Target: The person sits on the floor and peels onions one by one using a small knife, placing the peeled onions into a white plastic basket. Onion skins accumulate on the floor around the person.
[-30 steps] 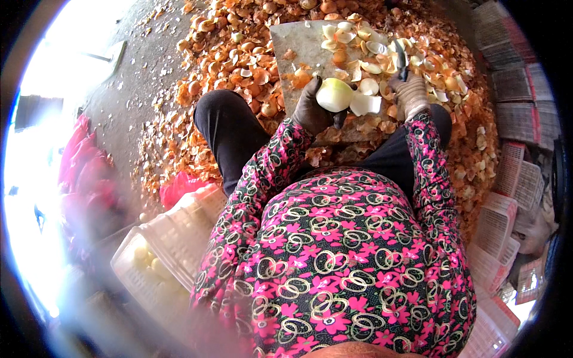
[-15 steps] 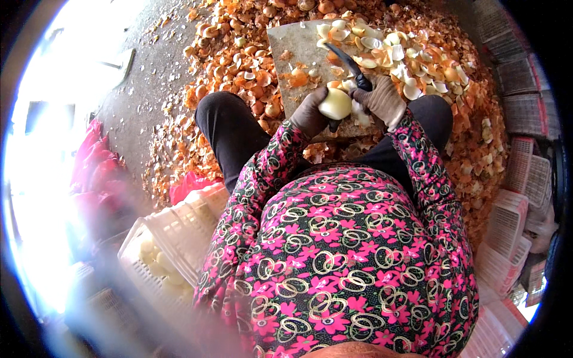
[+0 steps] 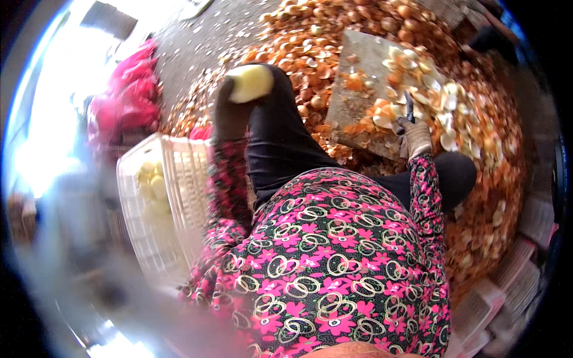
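Note:
My gloved left hand (image 3: 228,116), smeared by motion, holds a peeled pale onion (image 3: 252,83) over my left knee. To the left of that arm stands a white plastic crate (image 3: 186,191) with peeled onions (image 3: 154,182) inside. My gloved right hand (image 3: 416,138) is closed around the dark handle of a knife (image 3: 409,107), near the lower right side of a flat board (image 3: 361,56). The blade is hard to make out against the skins. Loose peelings and pale onion pieces (image 3: 447,104) lie on and beside the board.
Unpeeled onions and skins (image 3: 298,51) are heaped beyond my knees. Pink bags (image 3: 128,95) stand at the left. Plastic crates (image 3: 507,280) line the right side. Another person's dark-clad limb (image 3: 492,42) shows at the far right.
My left hand has carried the peeled onion left, away from the board, to above my left knee. My right hand keeps the knife near the board. The view has turned left.

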Demonstrator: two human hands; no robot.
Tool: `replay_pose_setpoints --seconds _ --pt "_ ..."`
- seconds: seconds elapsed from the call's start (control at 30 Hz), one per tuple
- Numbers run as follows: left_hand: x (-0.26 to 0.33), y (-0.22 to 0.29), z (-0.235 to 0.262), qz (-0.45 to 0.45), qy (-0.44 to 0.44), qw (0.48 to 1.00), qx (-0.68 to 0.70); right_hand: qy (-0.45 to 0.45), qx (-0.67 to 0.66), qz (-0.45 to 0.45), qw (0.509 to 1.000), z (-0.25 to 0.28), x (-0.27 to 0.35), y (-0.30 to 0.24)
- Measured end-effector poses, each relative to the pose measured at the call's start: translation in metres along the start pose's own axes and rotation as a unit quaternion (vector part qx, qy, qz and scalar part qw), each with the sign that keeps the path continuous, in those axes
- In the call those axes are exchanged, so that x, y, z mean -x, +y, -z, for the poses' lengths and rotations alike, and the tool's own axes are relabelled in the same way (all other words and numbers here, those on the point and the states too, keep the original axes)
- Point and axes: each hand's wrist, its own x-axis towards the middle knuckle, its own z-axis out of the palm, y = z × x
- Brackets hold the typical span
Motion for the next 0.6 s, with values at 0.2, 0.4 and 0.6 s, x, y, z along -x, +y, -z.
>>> replay_pose_setpoints --seconds 0.2,0.4,0.6 --pt "0.147 0.151 0.028 -0.246 0.364 0.687 -0.579 0.001 -0.21 -0.027 0.977 0.023 -0.032 0.011" --pt "0.175 0.179 0.003 -0.116 0.536 0.149 -0.823 0.015 -0.222 0.022 0.975 0.014 -0.005 -0.025" --pt "-0.002 0.007 -0.009 -0.31 0.101 0.587 -0.741 0.192 0.121 0.163 0.96 0.078 0.018 0.012"
